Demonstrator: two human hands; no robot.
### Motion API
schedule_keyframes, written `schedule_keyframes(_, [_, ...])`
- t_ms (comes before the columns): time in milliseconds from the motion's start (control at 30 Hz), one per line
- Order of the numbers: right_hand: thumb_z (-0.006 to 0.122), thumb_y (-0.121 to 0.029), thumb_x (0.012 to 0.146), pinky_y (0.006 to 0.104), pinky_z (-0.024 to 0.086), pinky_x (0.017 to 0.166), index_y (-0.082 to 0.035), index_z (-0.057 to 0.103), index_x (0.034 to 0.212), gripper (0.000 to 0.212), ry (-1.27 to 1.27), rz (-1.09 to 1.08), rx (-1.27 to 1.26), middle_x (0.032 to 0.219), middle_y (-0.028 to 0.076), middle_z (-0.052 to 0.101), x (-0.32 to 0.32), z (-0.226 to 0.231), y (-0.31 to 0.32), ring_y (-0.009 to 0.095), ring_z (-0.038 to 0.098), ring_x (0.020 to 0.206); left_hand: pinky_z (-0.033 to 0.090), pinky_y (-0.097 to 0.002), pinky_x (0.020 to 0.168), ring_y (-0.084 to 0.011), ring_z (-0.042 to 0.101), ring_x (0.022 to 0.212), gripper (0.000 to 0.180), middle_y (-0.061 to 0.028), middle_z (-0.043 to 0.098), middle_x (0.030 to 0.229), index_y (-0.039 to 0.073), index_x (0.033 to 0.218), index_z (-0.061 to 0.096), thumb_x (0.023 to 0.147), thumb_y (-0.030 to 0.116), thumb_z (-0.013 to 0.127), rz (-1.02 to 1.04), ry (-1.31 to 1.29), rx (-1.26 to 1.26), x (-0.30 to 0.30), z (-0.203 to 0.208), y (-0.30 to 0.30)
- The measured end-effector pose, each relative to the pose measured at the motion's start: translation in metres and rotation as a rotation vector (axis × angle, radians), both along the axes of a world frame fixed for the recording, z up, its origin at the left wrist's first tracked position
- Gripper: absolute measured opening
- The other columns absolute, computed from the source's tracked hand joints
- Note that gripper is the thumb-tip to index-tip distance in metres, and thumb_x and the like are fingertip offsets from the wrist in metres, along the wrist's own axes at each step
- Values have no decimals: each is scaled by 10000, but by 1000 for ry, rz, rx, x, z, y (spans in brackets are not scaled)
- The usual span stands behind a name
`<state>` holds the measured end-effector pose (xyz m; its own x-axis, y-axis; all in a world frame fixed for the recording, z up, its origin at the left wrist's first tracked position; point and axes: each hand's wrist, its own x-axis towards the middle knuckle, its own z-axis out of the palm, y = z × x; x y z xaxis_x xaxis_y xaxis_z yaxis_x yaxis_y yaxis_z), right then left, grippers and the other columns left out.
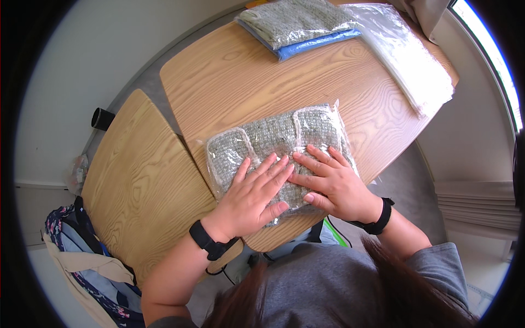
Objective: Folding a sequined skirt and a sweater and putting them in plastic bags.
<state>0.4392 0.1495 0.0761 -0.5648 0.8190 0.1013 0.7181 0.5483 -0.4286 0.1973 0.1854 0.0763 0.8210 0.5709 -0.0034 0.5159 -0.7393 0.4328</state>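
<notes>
A folded grey-green knitted garment (276,134) with pale trim lies in a clear plastic bag near the table's front edge. Both hands press flat on top of it. My left hand (246,194) covers its lower middle, fingers spread and pointing away from me. Beside it, my right hand (339,186) rests on the lower right part, fingers also stretched out. The fingers of the two hands almost meet in the middle. Neither hand grips anything. Parts of the garment and the bag's near edge are hidden under the palms.
On the wooden table (229,82), another bagged knit (306,22) sits on a blue package (320,44) at the far edge. A stack of clear plastic bags (404,60) lies far right. A second tabletop (136,180) adjoins on the left, with clothes (82,262) beside it.
</notes>
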Motion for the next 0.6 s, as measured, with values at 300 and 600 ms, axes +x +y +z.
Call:
schedule_keyframes(300, [496,-239,883,530,191,1086,-148,522,1217,347,100,-51,-34,1414,101,408,-4,3,-5,306,307,1353,151,-520,1106,-272,281,1369,514,-91,365,1449,88,1375,400,897,262,476,49,-149,92,-6,3,-6])
schedule_keyframes(600, [476,-368,927,568,144,1091,-219,516,1295,399,-105,-28,25,1437,59,391,3,11,-5,303,262,1378,210,-517,1083,-323,295,1356,582,-118,351,1456,138,1384,409,948,517,333,7,-39,171,-33,0,-3])
